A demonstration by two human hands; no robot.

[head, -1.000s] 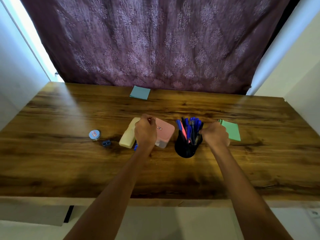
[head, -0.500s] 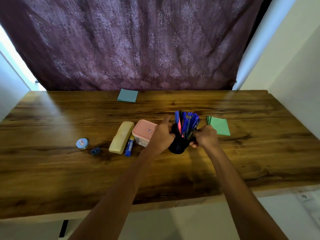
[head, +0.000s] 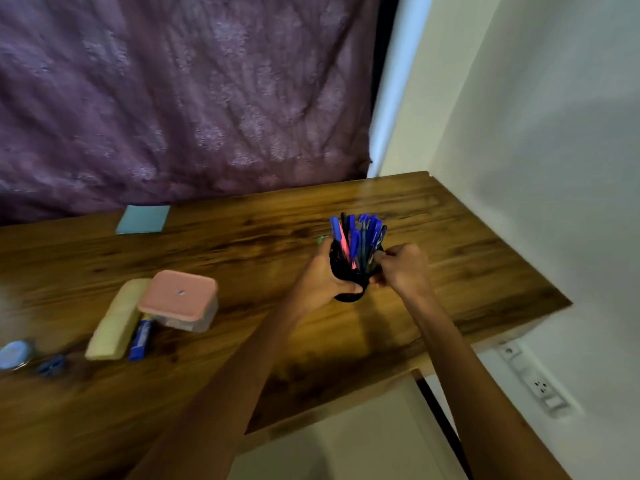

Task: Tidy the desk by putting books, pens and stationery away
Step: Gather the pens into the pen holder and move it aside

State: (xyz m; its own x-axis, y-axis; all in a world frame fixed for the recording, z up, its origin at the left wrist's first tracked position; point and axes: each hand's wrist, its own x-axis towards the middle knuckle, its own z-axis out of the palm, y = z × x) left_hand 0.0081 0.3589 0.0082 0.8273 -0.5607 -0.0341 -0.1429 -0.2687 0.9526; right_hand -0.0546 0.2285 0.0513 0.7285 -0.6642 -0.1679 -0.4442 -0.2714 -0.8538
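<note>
Two hands are wrapped around a black pen holder (head: 347,285) over the right part of the wooden desk (head: 242,244). The left hand (head: 320,284) is closed on the holder's left side, its thumb curled across the front near the base; the right hand (head: 401,268) is closed on the holder's right side, its fingers (head: 377,280) pressed to the wall. Whether the holder's base touches the desk cannot be told. The holder is filled with upright blue pens (head: 360,237) and one pink pen (head: 344,247).

To the left on the desk, a clear box with a pink lid (head: 178,299) is seen, with a cream-coloured case (head: 116,323) just beside it and a blue glue stick (head: 141,337) lying between the two. Farther left, near the frame edge, a small round blue tin (head: 14,353) and a blue sharpener (head: 52,365) are placed, both blurred. A light blue pad of notes (head: 143,220) lies at the back edge of the desk, under a purple curtain (head: 173,98). A sliver of green paper (head: 320,240) is visible behind the left hand.
</note>
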